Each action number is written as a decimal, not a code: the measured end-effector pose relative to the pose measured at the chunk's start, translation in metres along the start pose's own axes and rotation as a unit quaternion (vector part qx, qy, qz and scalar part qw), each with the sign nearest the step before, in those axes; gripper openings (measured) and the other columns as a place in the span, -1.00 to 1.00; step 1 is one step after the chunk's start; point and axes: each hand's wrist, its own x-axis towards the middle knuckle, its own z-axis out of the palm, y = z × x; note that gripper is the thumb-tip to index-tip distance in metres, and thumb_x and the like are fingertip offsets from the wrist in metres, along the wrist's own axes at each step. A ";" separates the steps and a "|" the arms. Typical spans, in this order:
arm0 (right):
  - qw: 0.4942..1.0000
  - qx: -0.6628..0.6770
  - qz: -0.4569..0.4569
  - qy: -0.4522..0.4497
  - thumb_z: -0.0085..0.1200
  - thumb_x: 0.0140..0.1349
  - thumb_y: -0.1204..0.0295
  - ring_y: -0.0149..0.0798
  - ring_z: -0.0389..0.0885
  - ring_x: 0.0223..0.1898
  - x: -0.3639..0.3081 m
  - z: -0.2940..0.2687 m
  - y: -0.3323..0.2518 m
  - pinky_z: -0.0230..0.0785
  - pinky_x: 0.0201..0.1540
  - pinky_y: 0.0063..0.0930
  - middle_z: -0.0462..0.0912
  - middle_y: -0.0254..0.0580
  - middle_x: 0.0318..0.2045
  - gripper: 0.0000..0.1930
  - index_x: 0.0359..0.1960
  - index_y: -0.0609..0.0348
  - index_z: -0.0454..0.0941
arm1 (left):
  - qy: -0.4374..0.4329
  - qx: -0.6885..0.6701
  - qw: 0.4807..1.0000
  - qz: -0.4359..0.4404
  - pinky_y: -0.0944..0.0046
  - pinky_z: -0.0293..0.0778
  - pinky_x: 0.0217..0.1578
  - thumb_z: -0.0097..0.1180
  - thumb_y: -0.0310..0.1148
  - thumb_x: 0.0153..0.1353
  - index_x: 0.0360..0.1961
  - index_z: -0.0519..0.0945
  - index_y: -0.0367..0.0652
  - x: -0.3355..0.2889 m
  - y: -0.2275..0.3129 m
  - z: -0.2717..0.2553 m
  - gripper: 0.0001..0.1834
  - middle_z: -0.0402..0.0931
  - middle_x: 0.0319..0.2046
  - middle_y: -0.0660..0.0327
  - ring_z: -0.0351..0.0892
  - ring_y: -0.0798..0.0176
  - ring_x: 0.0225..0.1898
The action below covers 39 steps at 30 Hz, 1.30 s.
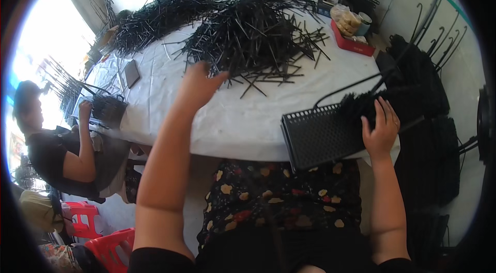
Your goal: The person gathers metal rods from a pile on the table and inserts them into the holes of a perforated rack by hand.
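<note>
A large pile of thin black strips lies loose across the middle of the table. At its near edge is my left hand, thumb and fingers apart, with nothing plainly held; its fingertips overlap the strips. A black perforated rack with a rod frame rests at the table's near right edge, partly over my lap. Dark bristle-like tufts stand up from its far right part. My right hand lies over the rack's right side by the tufts, fingers stretched out and thumb apart.
A white sheet covers the table. A red box with a bag of food stands at the far right. Dark racks with hooked rods lean along the right. A co-worker handles a similar piece at left; red stools stand below.
</note>
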 end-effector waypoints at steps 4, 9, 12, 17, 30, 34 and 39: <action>1.000 -0.005 0.020 -0.014 0.27 0.03 0.34 0.00 0.38 0.24 0.015 -0.008 -0.020 0.13 0.27 -0.13 0.48 -0.06 0.15 -0.44 0.11 0.22 0.47 | 0.041 0.102 0.994 -0.005 0.06 0.39 0.13 0.25 0.15 0.04 0.02 0.51 -0.42 0.103 0.041 0.035 -0.20 0.46 0.06 -0.21 0.42 -0.17 0.15; 0.999 -0.007 0.031 -0.032 0.26 0.02 0.35 0.04 0.40 0.22 0.018 -0.005 -0.020 0.15 0.25 -0.11 0.48 -0.02 0.14 -0.44 0.11 0.24 0.47 | 0.038 0.145 0.986 -0.067 -0.02 0.25 0.24 0.14 0.36 0.02 0.24 0.30 -0.47 0.191 0.071 0.089 0.08 0.35 0.18 -0.20 0.30 -0.19 0.27; 0.999 -0.005 0.042 -0.032 0.26 0.02 0.37 0.07 0.40 0.21 0.016 -0.001 -0.018 0.15 0.23 -0.08 0.47 0.01 0.13 -0.44 0.11 0.25 0.46 | -0.037 0.149 0.977 -0.148 -0.12 0.12 0.30 0.10 0.44 -0.02 0.36 0.05 -0.49 0.214 0.074 0.113 0.27 0.22 0.28 -0.23 0.18 -0.21 0.34; 0.998 0.016 0.053 0.005 0.23 0.09 0.35 0.09 0.35 0.22 0.015 0.000 -0.015 0.20 0.25 -0.07 0.36 0.09 0.16 -0.47 0.11 0.29 0.45 | -0.048 0.155 0.984 -0.069 -0.19 0.01 0.33 0.17 0.41 -0.05 0.42 -0.10 -0.43 0.213 0.063 0.123 0.33 0.05 0.35 -0.30 0.04 -0.23 0.40; 0.996 0.069 0.027 0.058 0.20 0.16 0.36 0.07 0.30 0.26 0.003 0.014 -0.008 0.26 0.29 -0.05 0.05 0.12 0.25 -0.37 0.18 0.29 0.15 | -0.069 0.140 0.987 -0.045 0.01 0.40 0.15 0.29 -0.24 -0.06 0.35 0.03 -0.30 0.234 0.023 0.086 -0.01 0.35 0.16 -0.22 0.40 -0.21 0.20; 0.997 0.038 0.009 0.063 0.21 0.12 0.42 0.05 0.34 0.24 0.008 0.015 -0.009 0.26 0.28 -0.08 0.06 0.14 0.25 -0.32 0.20 0.25 0.07 | -0.080 0.140 0.984 -0.073 0.10 0.44 0.13 0.27 -0.25 -0.04 0.38 -0.03 -0.40 0.225 0.021 0.063 0.04 0.42 0.15 -0.17 0.50 -0.11 0.14; 0.998 0.014 0.009 0.066 0.20 0.10 0.43 0.03 0.37 0.21 0.005 0.014 -0.011 0.25 0.29 -0.08 0.05 0.14 0.25 -0.33 0.19 0.25 0.07 | -0.045 0.189 0.978 -0.071 0.06 0.44 0.13 0.37 -0.07 -0.04 0.38 -0.04 -0.48 0.224 0.011 0.095 0.15 0.44 0.13 -0.18 0.49 -0.13 0.14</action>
